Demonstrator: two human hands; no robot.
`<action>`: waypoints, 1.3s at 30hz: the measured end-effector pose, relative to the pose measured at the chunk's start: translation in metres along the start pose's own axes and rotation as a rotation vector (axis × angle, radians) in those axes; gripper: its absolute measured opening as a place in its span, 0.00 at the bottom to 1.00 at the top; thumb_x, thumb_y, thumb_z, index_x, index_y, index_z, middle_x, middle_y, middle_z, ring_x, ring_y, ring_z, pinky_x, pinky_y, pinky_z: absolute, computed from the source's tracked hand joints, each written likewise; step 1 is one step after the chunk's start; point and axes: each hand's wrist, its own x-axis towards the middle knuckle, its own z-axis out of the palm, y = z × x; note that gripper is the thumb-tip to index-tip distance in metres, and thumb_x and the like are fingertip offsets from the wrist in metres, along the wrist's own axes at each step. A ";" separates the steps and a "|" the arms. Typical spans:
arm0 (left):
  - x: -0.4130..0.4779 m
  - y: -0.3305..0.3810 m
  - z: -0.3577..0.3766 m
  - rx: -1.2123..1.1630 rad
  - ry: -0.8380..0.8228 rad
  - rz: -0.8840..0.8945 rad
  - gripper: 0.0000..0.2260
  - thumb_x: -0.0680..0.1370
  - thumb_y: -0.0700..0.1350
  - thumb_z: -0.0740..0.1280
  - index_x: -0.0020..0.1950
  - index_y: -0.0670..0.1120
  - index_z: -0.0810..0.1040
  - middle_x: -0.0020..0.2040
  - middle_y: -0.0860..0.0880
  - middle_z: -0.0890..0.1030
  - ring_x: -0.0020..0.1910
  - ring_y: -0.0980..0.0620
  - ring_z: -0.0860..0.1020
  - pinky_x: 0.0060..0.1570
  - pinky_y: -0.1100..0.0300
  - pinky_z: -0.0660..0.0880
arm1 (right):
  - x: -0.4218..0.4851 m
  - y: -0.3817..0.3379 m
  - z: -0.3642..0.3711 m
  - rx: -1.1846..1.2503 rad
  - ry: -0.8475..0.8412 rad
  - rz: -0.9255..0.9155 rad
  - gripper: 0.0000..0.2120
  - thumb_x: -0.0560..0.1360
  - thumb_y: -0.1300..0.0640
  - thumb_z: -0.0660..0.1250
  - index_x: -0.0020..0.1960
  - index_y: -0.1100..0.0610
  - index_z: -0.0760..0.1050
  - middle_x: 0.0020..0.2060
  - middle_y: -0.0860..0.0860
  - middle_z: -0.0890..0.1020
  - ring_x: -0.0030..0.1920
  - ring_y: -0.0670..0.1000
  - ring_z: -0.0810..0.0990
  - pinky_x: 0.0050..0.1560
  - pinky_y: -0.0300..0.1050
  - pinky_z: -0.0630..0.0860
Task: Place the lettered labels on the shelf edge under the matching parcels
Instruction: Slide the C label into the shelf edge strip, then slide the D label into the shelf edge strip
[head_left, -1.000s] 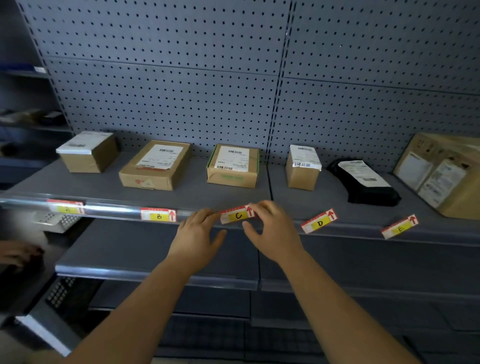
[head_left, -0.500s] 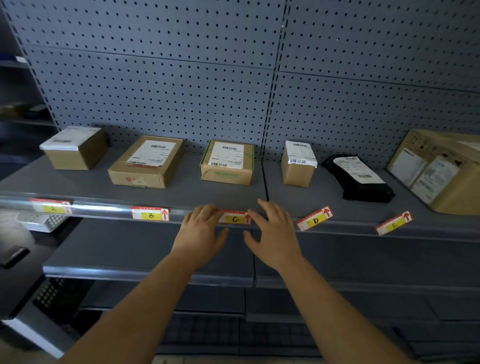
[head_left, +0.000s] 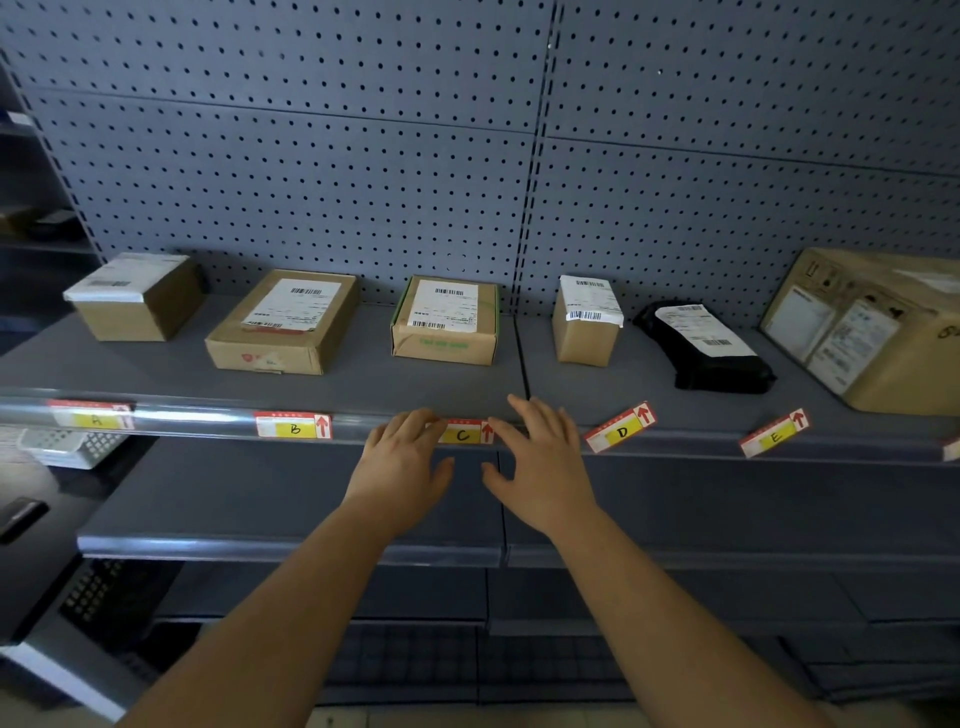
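Observation:
Label C (head_left: 464, 434) sits level in the shelf edge (head_left: 208, 418), below the green-edged parcel (head_left: 445, 322). My left hand (head_left: 402, 467) presses its left end and my right hand (head_left: 540, 462) its right end, fingers spread flat. Labels A (head_left: 93, 417) and B (head_left: 294, 427) sit in the edge rail under the two left cardboard parcels (head_left: 136, 295) (head_left: 283, 322). Labels D (head_left: 619, 428) and E (head_left: 774, 434) lie loose and tilted on the shelf front, near the small box (head_left: 586, 323) and the black bag parcel (head_left: 709, 348).
A large cardboard box (head_left: 878, 327) stands at the far right of the shelf. Another label end (head_left: 951, 448) shows at the right frame edge. A white basket (head_left: 72, 447) sits lower left. A lower shelf (head_left: 291, 519) runs beneath my hands. Pegboard backs the shelving.
Label C went from tilted in my fingers to level in the shelf edge. Both hands have flattened against it, and my view has shifted slightly right.

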 end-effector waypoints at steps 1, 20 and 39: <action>0.000 -0.001 0.001 -0.004 -0.002 0.000 0.21 0.77 0.52 0.63 0.68 0.46 0.70 0.65 0.49 0.71 0.65 0.47 0.68 0.66 0.48 0.63 | -0.001 0.000 0.000 0.004 -0.004 0.005 0.27 0.74 0.41 0.64 0.70 0.48 0.69 0.75 0.51 0.60 0.76 0.55 0.54 0.75 0.57 0.45; 0.002 -0.004 -0.004 -0.053 -0.042 -0.017 0.23 0.78 0.54 0.61 0.71 0.49 0.66 0.68 0.51 0.68 0.68 0.50 0.63 0.69 0.52 0.56 | 0.000 -0.005 0.005 0.011 -0.024 0.061 0.28 0.72 0.40 0.66 0.70 0.48 0.69 0.75 0.51 0.59 0.76 0.54 0.53 0.76 0.56 0.43; 0.008 0.073 0.014 -0.219 -0.015 0.079 0.20 0.77 0.53 0.62 0.67 0.48 0.70 0.65 0.51 0.71 0.65 0.49 0.67 0.65 0.52 0.62 | -0.055 0.075 -0.051 0.175 0.131 0.183 0.20 0.75 0.45 0.66 0.65 0.51 0.75 0.60 0.48 0.75 0.61 0.50 0.71 0.58 0.47 0.73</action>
